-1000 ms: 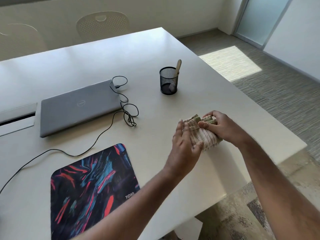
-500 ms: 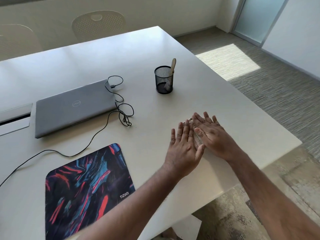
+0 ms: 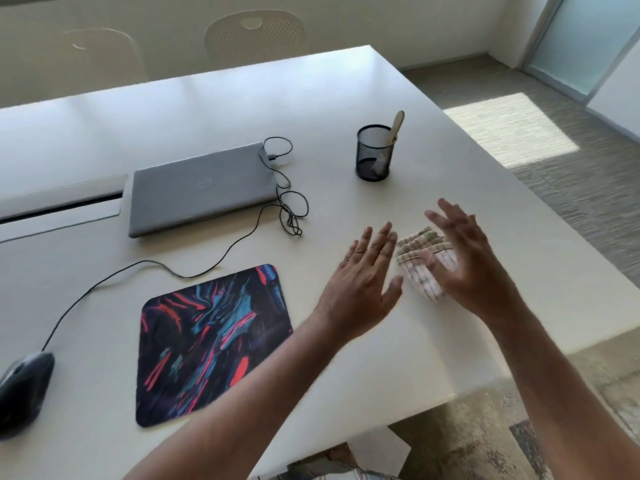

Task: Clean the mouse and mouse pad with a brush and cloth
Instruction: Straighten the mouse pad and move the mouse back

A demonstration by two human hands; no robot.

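Observation:
A folded striped cloth [image 3: 420, 263] lies on the white table [image 3: 346, 98] near its right edge. My right hand [image 3: 464, 261] hovers just over the cloth with fingers spread, blurred, holding nothing. My left hand [image 3: 363, 282] is raised beside the cloth's left side, fingers straight, empty. A colourful mouse pad [image 3: 211, 341] lies to the left of my hands. The black wired mouse [image 3: 24, 386] sits at the far left edge. A brush with a wooden handle [image 3: 394, 128] stands in a black mesh cup [image 3: 374, 154] at the back.
A closed grey laptop [image 3: 197, 188] lies behind the pad, with the mouse cable [image 3: 287, 202] coiled beside it. Two pale chairs [image 3: 254, 36] stand behind the table. The table's right edge drops to carpeted floor [image 3: 554, 168].
My right hand let go of the cloth, both hands pressed flat on it, and now both have lifted off and spread. The view shifted, bringing the mouse into sight.

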